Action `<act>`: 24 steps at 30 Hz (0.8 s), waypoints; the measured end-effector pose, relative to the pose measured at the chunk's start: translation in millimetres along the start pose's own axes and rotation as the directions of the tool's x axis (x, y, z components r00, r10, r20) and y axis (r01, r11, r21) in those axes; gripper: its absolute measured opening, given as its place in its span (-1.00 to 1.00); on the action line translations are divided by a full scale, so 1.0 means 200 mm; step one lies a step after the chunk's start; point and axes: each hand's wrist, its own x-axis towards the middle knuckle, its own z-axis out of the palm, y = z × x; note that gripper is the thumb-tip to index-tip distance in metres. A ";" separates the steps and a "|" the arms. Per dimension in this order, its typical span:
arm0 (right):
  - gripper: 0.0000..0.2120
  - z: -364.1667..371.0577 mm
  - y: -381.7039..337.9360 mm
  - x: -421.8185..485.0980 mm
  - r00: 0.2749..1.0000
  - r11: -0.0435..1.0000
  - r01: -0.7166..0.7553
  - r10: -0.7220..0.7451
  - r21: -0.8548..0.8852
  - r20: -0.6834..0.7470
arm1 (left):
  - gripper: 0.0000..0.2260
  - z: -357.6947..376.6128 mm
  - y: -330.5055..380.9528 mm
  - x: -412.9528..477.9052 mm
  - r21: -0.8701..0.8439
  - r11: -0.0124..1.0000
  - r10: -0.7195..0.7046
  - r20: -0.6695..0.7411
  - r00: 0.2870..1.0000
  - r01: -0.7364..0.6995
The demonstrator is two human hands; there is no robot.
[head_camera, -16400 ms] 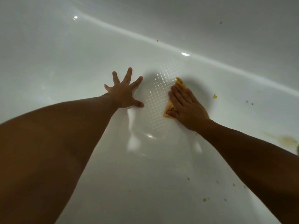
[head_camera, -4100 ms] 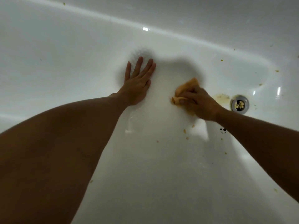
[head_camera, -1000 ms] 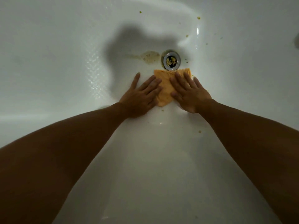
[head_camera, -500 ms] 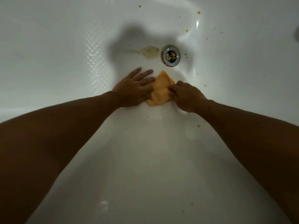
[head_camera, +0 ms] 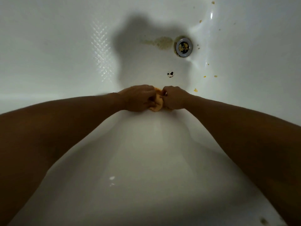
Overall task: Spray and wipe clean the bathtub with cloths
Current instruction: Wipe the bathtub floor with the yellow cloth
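Both hands have pulled back from the round metal drain and bunched the soft orange cloth, lately flat, between them in the glossy white bathtub. The left hand and right hand each curl fingers round it, likely refolding a clean face. One cloth, one drain, one yellowish smear, roughly seven crumbs.

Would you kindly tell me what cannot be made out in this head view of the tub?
Head view only:
1. Orange cloth: mostly hidden between the left hand and right hand gripping it.
2. Drain: the bits inside are too small to identify.
3. Dark mark: too small to tell chip from dirt.
4. Bathtub: rim cut off by the frame edges.
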 end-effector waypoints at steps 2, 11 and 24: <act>-0.81 -0.01 -0.08 -0.02 0.996 0.996 -0.066 0.062 0.061 0.064 | -0.77 0.00 0.04 0.01 -0.081 0.970 -0.223 0.070 0.972 0.229; -0.51 -0.07 -0.21 -0.07 0.943 0.637 -0.323 0.152 0.700 0.297 | -0.84 -0.11 0.16 0.01 -0.181 0.851 -0.454 0.216 0.864 0.492; -0.81 -0.06 -0.30 -0.15 0.945 0.312 -0.328 0.124 0.892 0.304 | -0.78 -0.26 0.27 -0.12 -0.578 0.490 -0.720 0.155 0.677 0.653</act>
